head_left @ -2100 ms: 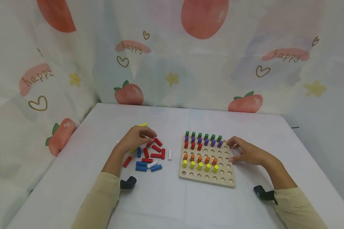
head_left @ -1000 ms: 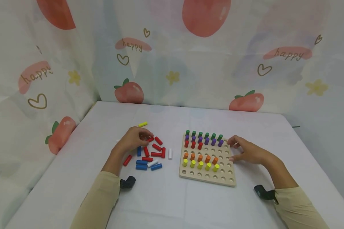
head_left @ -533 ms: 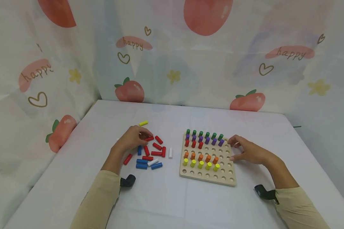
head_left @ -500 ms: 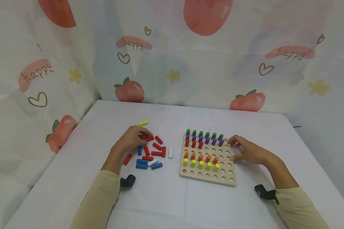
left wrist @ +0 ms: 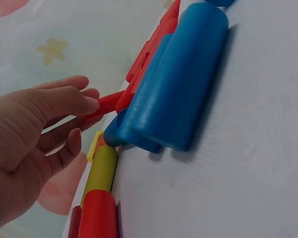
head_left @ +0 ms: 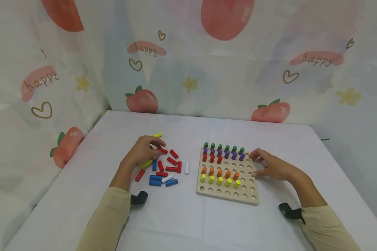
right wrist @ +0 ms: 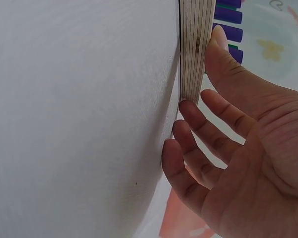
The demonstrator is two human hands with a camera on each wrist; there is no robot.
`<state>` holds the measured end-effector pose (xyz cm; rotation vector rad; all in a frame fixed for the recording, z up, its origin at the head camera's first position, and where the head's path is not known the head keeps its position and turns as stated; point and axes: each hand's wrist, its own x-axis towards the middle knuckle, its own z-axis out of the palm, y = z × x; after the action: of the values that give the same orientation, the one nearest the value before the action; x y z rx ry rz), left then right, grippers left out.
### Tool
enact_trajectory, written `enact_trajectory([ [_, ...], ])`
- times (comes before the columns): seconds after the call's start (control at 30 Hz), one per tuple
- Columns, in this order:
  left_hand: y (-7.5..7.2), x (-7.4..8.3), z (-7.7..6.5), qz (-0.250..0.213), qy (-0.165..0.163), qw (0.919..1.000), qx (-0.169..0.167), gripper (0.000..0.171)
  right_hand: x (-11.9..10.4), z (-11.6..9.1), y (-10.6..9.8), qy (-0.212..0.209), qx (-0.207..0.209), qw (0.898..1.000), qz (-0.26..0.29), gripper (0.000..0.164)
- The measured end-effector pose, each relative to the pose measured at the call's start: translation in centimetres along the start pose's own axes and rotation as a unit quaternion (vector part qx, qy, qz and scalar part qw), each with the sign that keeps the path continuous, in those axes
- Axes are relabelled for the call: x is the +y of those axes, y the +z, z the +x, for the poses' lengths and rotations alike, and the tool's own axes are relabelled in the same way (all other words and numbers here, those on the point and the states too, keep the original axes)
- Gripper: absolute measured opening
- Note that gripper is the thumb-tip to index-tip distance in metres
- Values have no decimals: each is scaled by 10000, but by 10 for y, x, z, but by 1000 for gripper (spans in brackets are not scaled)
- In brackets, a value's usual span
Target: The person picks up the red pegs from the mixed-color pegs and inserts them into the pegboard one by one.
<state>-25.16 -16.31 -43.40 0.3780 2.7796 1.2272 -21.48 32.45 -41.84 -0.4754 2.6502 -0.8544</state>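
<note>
My left hand (head_left: 142, 150) is among loose pegs on the table and pinches a red peg (left wrist: 110, 102) by one end between thumb and fingers. Its other end leads to the red pegs lying close by in the left wrist view. Below the palm a yellow peg (head_left: 146, 163) lies beside a blue peg (head_left: 154, 165). At the right edge of the wooden pegboard (head_left: 227, 198), my right hand (head_left: 268, 165) rests with fingers spread and slightly bent. The thumb (right wrist: 219, 47) touches the board's edge, and the fingertips are at its far corner.
Several green pegs (head_left: 220, 146), purple pegs (head_left: 227, 154), orange pegs (head_left: 219, 172) and yellow pegs (head_left: 220, 180) stand in the board, with three red ones. Between pile and board lies a white peg (head_left: 186, 168). A printed cloth (head_left: 188, 62) hangs behind the table.
My left hand, pinching the red peg, has shifted slightly left and away from me. It now partly covers the far yellow peg and shows the yellow one under its palm. My right hand stays put.
</note>
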Motion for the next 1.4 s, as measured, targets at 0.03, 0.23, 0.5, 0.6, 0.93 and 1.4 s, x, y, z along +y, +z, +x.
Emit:
enact_trajectory([
  [0.03,0,0,0,-5,21,10000,45,25,0,0,0,-8,1,10000,-9,68],
  [0.23,1,-1,1,-200,127,9996,144,26,-2,0,0,-12,26,10000,-14,67],
  [0.5,2,-2,2,-464,175,9988,-29,27,-3,0,0,-2,39,10000,-33,66],
  [0.6,3,-4,2,-460,138,9988,-66,25,-2,0,-1,-17,41,10000,-31,66],
  [0.93,5,-7,4,-416,157,9990,-102,23,-3,-1,-2,-34,39,10000,-24,65],
  [1.4,4,-2,2,-409,87,9991,4,18,2,0,0,-87,58,9999,-61,65],
])
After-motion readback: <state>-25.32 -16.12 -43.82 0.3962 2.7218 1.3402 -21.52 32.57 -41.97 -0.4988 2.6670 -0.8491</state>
